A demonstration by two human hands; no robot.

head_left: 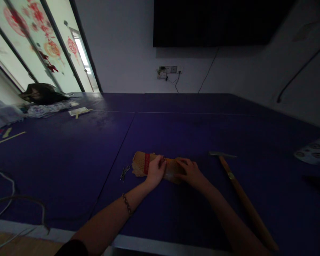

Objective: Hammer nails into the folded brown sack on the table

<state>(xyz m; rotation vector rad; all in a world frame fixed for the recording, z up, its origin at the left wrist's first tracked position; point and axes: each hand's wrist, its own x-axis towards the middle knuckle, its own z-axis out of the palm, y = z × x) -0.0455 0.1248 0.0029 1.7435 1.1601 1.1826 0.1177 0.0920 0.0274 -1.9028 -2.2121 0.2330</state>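
A flat, brown, rough-edged piece [140, 163] with a red printed strip lies on the purple table; I cannot tell what it is made of. My left hand [155, 172] rests over its middle, fingers bent together at the tips. Anything pinched there is too small and dark to make out. At the piece's right end, my right hand [191, 173] has its thumb and curled fingers on it. Several nails [125, 172] lie just left of the piece. To the right is a hammer [240, 190] with a wooden handle, its metal head pointing away from me.
The purple tabletop [176, 128] has a seam left of the piece. Cables [13, 192] lie at the left front. A dark bag [44, 93] and papers [80, 111] are at the back left. A white patterned object [314, 151] lies at the right edge.
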